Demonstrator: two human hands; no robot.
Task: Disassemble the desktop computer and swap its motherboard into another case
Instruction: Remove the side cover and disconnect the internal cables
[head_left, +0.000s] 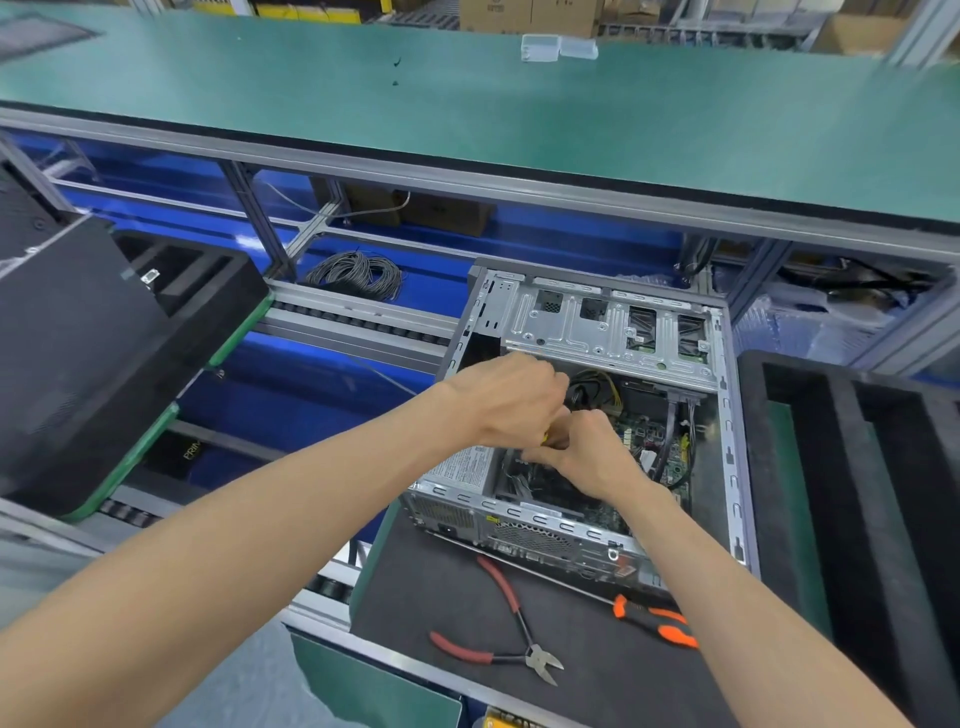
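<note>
An open desktop case (727, 415) lies on its side on a black foam mat (441, 597). Inside it I see the green motherboard (657, 441), a silver drive cage (608, 327) and the power supply (457, 470). Both of my hands are inside the case, pressed together over the board. My left hand (511, 400) is curled round a tool with a yellow handle (545, 437), which is mostly hidden. My right hand (587, 457) sits just below it, its thumb and fingers pinching at the same tool. The tool's tip is hidden.
Red-handled cutters (511, 623) and an orange-and-black screwdriver (657, 623) lie on the mat in front of the case. Black foam trays stand at the left (104, 338) and right (857, 467). A cable coil (358, 275) lies behind the roller conveyor, under a green shelf (467, 104).
</note>
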